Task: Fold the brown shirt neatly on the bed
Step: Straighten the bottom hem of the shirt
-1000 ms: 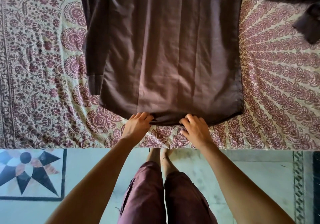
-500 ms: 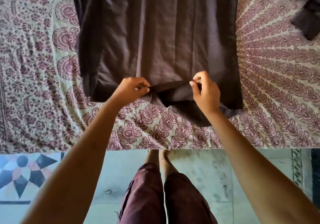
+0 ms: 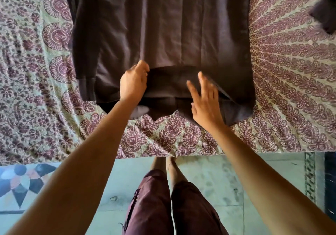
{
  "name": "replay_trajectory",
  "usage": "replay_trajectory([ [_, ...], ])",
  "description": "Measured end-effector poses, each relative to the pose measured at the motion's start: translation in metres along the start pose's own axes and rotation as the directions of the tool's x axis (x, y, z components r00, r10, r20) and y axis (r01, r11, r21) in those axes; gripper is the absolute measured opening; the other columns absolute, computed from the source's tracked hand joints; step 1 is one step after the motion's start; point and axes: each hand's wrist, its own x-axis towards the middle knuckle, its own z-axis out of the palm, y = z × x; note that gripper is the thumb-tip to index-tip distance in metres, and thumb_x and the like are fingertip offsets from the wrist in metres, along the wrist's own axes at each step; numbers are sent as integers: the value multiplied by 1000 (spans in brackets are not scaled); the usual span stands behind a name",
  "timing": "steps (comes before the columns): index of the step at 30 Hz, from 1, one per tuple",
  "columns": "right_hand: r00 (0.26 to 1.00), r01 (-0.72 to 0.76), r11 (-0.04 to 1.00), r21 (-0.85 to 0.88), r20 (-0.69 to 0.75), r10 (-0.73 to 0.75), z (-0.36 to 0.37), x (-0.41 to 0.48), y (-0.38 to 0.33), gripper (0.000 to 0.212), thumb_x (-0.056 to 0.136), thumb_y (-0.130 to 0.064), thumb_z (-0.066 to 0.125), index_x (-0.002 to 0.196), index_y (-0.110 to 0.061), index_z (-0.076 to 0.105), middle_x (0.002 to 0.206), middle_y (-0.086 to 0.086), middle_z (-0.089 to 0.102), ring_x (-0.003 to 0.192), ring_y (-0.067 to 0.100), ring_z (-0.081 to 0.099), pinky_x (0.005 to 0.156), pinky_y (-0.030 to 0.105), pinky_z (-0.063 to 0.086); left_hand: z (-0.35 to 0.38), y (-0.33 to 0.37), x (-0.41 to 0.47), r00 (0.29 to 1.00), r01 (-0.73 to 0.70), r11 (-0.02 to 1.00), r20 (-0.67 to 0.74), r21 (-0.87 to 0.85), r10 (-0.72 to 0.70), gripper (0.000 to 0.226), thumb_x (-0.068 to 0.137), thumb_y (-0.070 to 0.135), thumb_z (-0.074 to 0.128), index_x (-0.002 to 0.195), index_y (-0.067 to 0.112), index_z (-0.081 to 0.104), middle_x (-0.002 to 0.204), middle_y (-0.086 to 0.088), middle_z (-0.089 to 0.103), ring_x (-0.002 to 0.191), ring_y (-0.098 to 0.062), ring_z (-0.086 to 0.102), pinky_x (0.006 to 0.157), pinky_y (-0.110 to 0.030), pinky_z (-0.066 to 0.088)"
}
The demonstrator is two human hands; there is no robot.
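I see the brown shirt (image 3: 172, 34) spread flat on the bed (image 3: 181, 138) near its front edge, hem turned up. My left hand (image 3: 133, 84) pinches the turned-up hem. My right hand (image 3: 205, 100) holds nothing, fingers straight and spread over the fold.

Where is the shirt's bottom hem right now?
Head view, centre: the hem is folded up onto the shirt, between the left hand, which grips it, and the open right hand.

brown shirt (image 3: 172, 25): 1 | left hand (image 3: 133, 83) + right hand (image 3: 205, 103): 2 | bed (image 3: 291, 74): 1
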Motion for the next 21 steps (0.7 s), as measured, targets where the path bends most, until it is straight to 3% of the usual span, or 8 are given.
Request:
replay_trajectory([
  [2, 984, 177, 982, 71, -43, -174, 12, -19, -1, 59, 67, -10, 72, 120, -13, 46, 126, 19, 48, 104, 33, 54, 84, 44, 47, 5, -4, -9, 990, -128, 991, 51, -40, 130, 25, 82, 8, 43, 95, 10, 64, 106, -13, 65, 89, -37, 63, 69, -41, 51],
  [5, 965, 247, 951, 184, 47, -259, 26, -47, 0, 51, 66, -20, 78, 104, -14, 43, 101, 13, 55, 75, 26, 58, 62, 37, 51, 8, -1, -38, 951, -299, 951, 56, -78, 304, 23, 87, 21, 44, 96, 15, 64, 102, -6, 64, 85, -29, 64, 63, -37, 53],
  [9, 996, 40, 968, 249, 63, -58, 32, -62, 2, 28, 75, -11, 71, 94, -11, 52, 94, 11, 57, 75, 28, 60, 57, 35, 52, 20, -1, -85, 801, -374, 927, 491, -36, 342, 46, 80, 50, 59, 119, 26, 57, 104, -4, 64, 88, -25, 63, 71, -35, 52],
  [11, 997, -74, 912, 405, 52, 58, 27, -57, 0, 11, 81, -3, 60, 86, -8, 52, 84, 9, 60, 72, 30, 60, 56, 37, 49, 31, -8, -102, 715, -538, 835, 587, 116, 380, 63, 70, 36, 74, 128, 25, 51, 110, -7, 59, 96, -26, 59, 77, -38, 51],
  [14, 941, -317, 720, 617, 111, 320, 20, -44, 5, 3, 88, -3, 53, 87, -3, 50, 79, 4, 67, 72, 27, 65, 57, 36, 48, 36, -11, -105, 755, -549, 823, 507, 143, 416, 76, 60, 0, 72, 125, 27, 44, 103, -8, 60, 82, -29, 62, 56, -36, 55],
  [17, 978, -204, 841, 501, 151, 147, 11, -37, 13, 21, 82, -16, 64, 97, -6, 52, 92, 4, 61, 83, 26, 61, 64, 37, 49, 32, -8, -96, 765, -490, 870, 504, 51, 401, 75, 65, -6, 60, 125, 33, 39, 103, -8, 60, 59, -34, 61, 40, -35, 49],
  [19, 972, 0, 956, 293, 224, -69, 13, -40, 16, 39, 73, -20, 73, 104, -8, 52, 103, 10, 55, 89, 28, 57, 70, 40, 53, 32, -8, -94, 715, -572, 819, 514, 40, 474, 71, 67, -7, 60, 123, 33, 43, 106, -9, 59, 53, -32, 59, 38, -31, 44],
  [21, 960, 29, 971, 238, 264, -93, 17, -43, 15, 35, 72, -17, 74, 101, -9, 54, 106, 11, 51, 90, 28, 55, 68, 37, 52, 32, -13, -95, 650, -685, 723, 527, 93, 548, 66, 65, -8, 63, 118, 30, 55, 105, -10, 59, 61, -27, 62, 36, -28, 42],
])
